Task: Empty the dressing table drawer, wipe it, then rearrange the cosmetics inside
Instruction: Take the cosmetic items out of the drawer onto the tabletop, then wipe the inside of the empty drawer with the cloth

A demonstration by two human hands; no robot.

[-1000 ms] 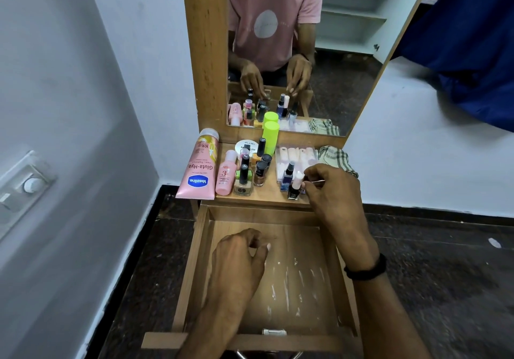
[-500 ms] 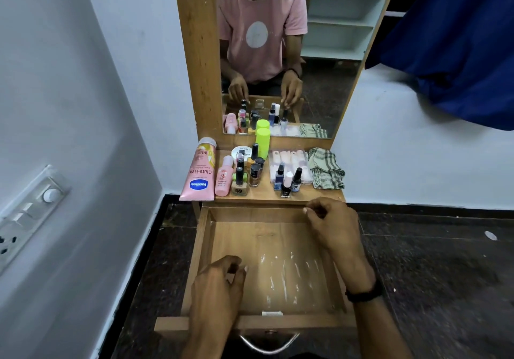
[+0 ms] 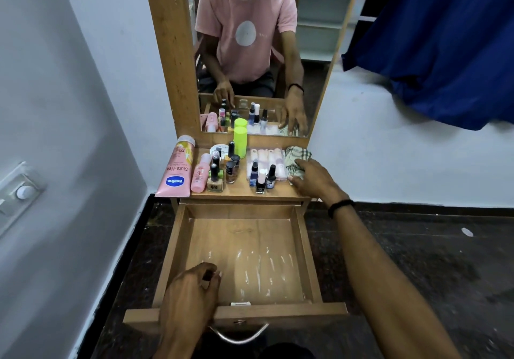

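The drawer (image 3: 244, 236) is light brown wood, its floor streaked white. The cloth (image 3: 299, 153) is checked green and cream. The large tube (image 3: 175, 172) is pink and yellow with a blue logo, the small bottle (image 3: 200, 175) pink, the tall bottle (image 3: 240, 139) neon yellow-green. The wristband (image 3: 340, 207) is black, the hanging fabric (image 3: 445, 38) deep blue.

The left hand (image 3: 192, 289) curls round a small dark thing (image 3: 206, 276); only a sliver shows between thumb and fingers (what it is cannot be told). The right hand (image 3: 314, 180) covers the near part of the checked cloth (image 3: 299, 154) on the surface (image 3: 242, 191). A round white jar (image 3: 218, 148) is mostly hidden behind the nail polish bottles (image 3: 261, 183), whose labels are too small to read. The left edge cuts off the wall switch panel (image 3: 16, 191). The blue curtain (image 3: 445, 38) runs off the top and right.
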